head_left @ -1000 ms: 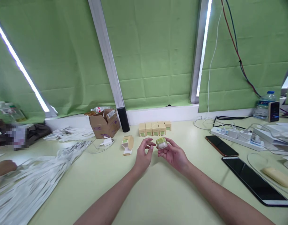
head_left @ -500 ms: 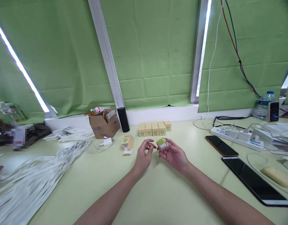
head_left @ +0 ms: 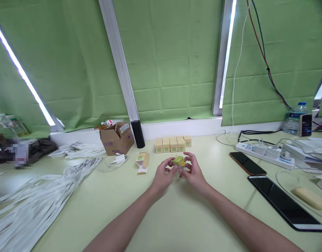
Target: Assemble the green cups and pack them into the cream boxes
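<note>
A small green-and-clear object point(head_left: 179, 161) with a round yellow mark on its side and a small loop at the top is held up between my hands above the table. I cannot make out its kind. My left hand point(head_left: 163, 174) pinches it from the left with thumb and fingers. On the right side, my right hand point(head_left: 195, 176) grips it with thumb and lower fingers, its index finger raised. An opened small cardboard box point(head_left: 142, 161) with a green label lies to the left of my hands. Behind them stands a row of several small tan boxes point(head_left: 169, 144) with green labels.
A brown carton point(head_left: 118, 140) and a black cylinder point(head_left: 138, 134) stand at the back left. White straps point(head_left: 45, 192) cover the left side. A phone point(head_left: 247, 163), a tablet-like device point(head_left: 285, 203) and a power strip point(head_left: 264, 154) lie at the right. A white charger point(head_left: 120, 159) sits near the carton.
My left hand has moved right and taken hold of the green-and-clear object. The object has been turned, so its yellow mark now faces me. My right index finger has lifted.
</note>
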### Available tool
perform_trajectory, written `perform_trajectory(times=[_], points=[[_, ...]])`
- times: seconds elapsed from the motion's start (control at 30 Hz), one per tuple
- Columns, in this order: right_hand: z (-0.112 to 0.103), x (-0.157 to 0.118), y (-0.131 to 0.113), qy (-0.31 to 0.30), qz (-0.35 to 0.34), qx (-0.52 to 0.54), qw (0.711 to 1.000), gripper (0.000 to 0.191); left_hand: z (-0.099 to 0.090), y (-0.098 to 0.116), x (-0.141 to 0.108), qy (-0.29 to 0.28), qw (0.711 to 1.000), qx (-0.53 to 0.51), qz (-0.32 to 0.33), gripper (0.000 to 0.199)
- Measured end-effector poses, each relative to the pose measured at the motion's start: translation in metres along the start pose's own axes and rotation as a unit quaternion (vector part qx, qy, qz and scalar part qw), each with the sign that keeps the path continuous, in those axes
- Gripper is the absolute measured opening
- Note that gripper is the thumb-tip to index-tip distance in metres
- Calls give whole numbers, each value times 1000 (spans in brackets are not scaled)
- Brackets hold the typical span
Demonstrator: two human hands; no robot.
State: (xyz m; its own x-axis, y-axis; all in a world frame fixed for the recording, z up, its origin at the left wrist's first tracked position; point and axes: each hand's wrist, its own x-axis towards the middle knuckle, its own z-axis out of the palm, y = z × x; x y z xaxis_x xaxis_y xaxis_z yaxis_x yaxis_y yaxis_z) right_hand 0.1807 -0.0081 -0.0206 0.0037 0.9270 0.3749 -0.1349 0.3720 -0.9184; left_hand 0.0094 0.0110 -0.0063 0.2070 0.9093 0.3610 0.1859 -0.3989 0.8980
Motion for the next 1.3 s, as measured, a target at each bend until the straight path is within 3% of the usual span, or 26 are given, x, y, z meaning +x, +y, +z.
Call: perform_trajectory(times=[0.13, 0.3, 0.4, 0.57, 0.77, 1.0, 1.07, 1.13, 1.2, 1.3], points=[[3, -5, 6, -18, -78, -176, 981, 61, 3, 9, -4, -33, 999, -23, -17, 50], [0, -5, 6, -22, -95, -232, 968, 75, -2, 14, 0, -56, 995, -71, -35, 48], [-7, -1, 6, -16, -47, -299, 953, 75, -9, 6, 3, -38, 999, -1, -21, 46], [-16, 1, 8, -37, 18, -444, 895, 62, -20, -10, 5, -36, 989, 141, -4, 43], [-14, 2, 4, -61, 20, -498, 865, 53, -21, -14, 4, -47, 962, 268, 33, 39], [-11, 0, -2, -73, 7, -529, 846, 50, -23, -13, 2, -81, 941, 327, 36, 54], [-10, -1, -3, -77, -5, -543, 836, 49, -28, -11, 6, -55, 939, 334, 60, 46], [-9, -2, -3, -78, -13, -552, 830, 50, -36, -9, 12, 25, 925, 375, 60, 34], [-9, -2, -2, -77, -15, -556, 828, 51, -46, -8, 18, 123, 882, 453, 46, 31], [-9, -2, -1, -73, -16, -555, 829, 51, -65, -14, 25, 197, 805, 560, 18, 48]])
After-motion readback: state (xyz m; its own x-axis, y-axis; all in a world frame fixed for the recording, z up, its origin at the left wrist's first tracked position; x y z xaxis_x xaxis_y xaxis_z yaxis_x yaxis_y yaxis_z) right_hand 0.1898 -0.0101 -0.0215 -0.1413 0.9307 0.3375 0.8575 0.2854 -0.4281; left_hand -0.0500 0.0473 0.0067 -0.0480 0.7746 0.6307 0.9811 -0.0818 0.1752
